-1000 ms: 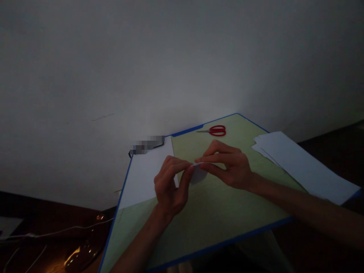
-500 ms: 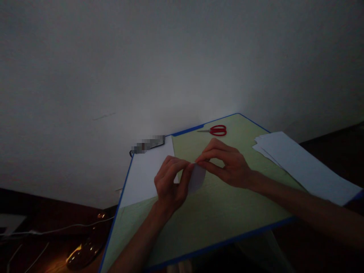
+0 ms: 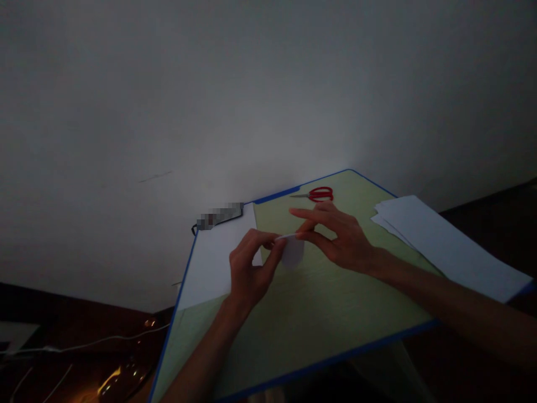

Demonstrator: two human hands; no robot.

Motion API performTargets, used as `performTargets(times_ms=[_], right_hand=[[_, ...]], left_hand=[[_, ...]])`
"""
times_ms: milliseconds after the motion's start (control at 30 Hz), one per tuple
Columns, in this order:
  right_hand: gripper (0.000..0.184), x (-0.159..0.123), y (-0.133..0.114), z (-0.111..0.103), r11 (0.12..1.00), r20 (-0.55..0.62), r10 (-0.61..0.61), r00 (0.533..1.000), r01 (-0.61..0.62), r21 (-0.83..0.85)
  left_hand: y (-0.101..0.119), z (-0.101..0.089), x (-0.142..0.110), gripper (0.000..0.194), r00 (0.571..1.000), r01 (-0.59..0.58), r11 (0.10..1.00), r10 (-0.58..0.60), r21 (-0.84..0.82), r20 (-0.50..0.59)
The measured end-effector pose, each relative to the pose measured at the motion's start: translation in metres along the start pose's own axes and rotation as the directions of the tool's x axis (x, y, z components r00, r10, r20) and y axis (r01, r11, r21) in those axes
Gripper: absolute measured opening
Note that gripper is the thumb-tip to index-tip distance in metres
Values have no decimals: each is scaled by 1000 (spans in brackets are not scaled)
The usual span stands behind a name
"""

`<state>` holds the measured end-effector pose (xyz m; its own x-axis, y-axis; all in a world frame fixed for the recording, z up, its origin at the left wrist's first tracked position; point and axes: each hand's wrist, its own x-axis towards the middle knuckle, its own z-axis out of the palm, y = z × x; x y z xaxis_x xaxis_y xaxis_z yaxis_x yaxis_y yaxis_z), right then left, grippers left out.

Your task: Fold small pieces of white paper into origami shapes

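Between my two hands, above the middle of the table, is a small piece of white paper (image 3: pixel 292 252), its upper edge turned up toward me. My left hand (image 3: pixel 254 263) pinches that edge at its left end with thumb and fingertips. At the right end, my right hand (image 3: pixel 335 232) holds the edge between thumb and a bent finger, while its index finger stretches out above the paper. Red-handled scissors (image 3: pixel 321 194) lie just beyond my right hand, blades pointing left.
The pale green table (image 3: pixel 327 313) has a blue rim and stands against a grey wall. A white sheet (image 3: pixel 210 268) lies at its left, with a dark-edged, blurred-out object (image 3: pixel 220 216) at the back. Several white sheets (image 3: pixel 453 246) overhang the right edge. A white cable (image 3: pixel 96 338) runs at lower left.
My right index finger has lifted off the paper and stretched out to the left. The paper's upper edge now shows as a thin white strip between my hands.
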<state>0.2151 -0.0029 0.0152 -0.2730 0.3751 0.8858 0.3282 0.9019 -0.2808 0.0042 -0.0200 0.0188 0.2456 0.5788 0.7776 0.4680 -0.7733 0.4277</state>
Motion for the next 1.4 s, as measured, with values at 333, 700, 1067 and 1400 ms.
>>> performTargets(times_ms=[333, 700, 1067, 1400], right_hand=[[24, 6, 0, 0, 971, 129, 157, 979, -177, 163], [13, 3, -2, 8, 931, 178, 290, 940, -320, 174], [19, 5, -4, 10, 826, 315, 435, 843, -513, 232], [20, 3, 12, 7, 540, 449, 620, 644, -765, 351]], left_hand=[[3, 3, -3, 7, 971, 209, 968, -222, -140, -86], [0, 3, -4, 11, 920, 387, 879, -387, -281, 56], [3, 4, -3, 13, 904, 424, 871, -423, -249, 58], [-13, 4, 3, 24, 782, 526, 764, -607, -374, -142]])
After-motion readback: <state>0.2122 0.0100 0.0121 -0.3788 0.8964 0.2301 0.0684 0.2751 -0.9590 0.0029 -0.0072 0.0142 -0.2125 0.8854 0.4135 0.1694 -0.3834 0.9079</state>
